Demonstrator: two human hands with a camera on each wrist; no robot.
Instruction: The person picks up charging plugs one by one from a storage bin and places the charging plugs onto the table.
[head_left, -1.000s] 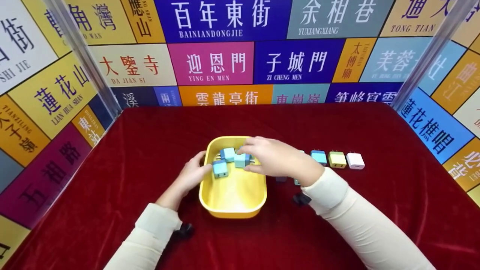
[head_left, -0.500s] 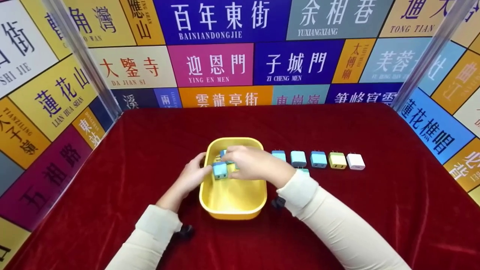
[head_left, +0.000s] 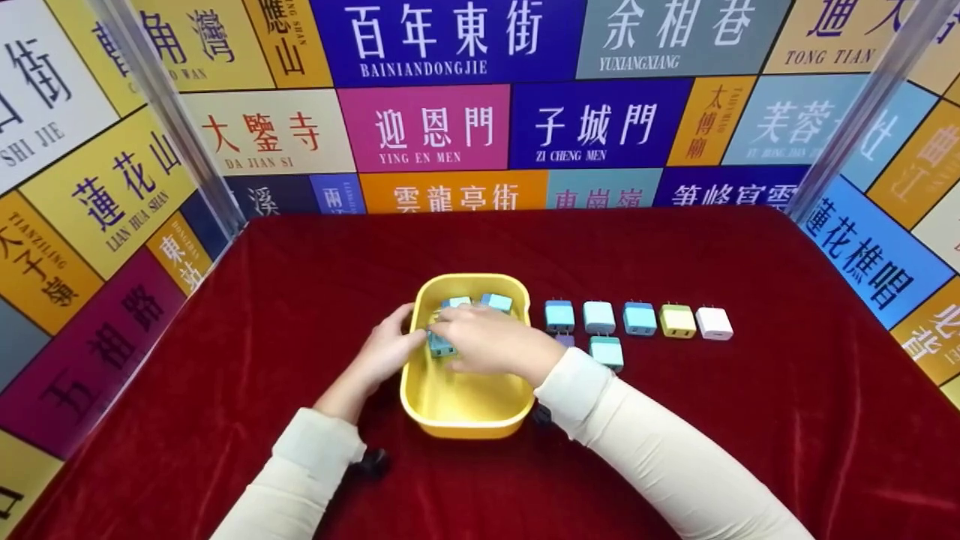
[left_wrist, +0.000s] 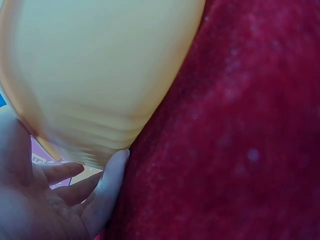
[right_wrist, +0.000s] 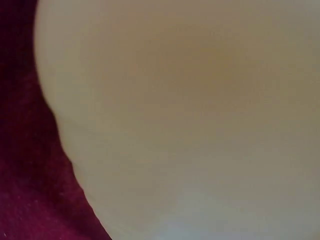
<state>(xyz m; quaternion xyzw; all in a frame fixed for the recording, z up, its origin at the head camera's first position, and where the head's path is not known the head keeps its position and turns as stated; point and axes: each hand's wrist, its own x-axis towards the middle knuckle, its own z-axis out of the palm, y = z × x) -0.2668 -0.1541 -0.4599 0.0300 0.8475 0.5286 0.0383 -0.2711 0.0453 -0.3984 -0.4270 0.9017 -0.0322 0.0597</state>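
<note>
A yellow plastic basket (head_left: 469, 401) sits mid-table in the head view, with several light-blue plug chargers in its far half. Over its left side reaches my right hand (head_left: 487, 341), fingers bent down onto a blue charger (head_left: 441, 345) and thumb on its near side; my fingers partly cover it. Another charger (head_left: 496, 302) lies by the far right corner. My left hand (head_left: 388, 345) rests against the basket's outer left wall. In the left wrist view its thumb (left_wrist: 112, 182) touches that wall, fingers extended. The right wrist view holds mostly blurred basket wall (right_wrist: 190, 125).
Right of the basket stretches a row of chargers, ending in a yellow-green one (head_left: 677, 321) and a white one (head_left: 714, 323). Below it lie a teal charger (head_left: 606, 351) and a purple one (head_left: 564, 341), partly covered by my right wrist. Red velvet cloth (head_left: 300, 255) covers the table.
My right hand has moved left and down inside the basket, from a light-blue charger near the right wall to the one at left. My left hand stays put.
</note>
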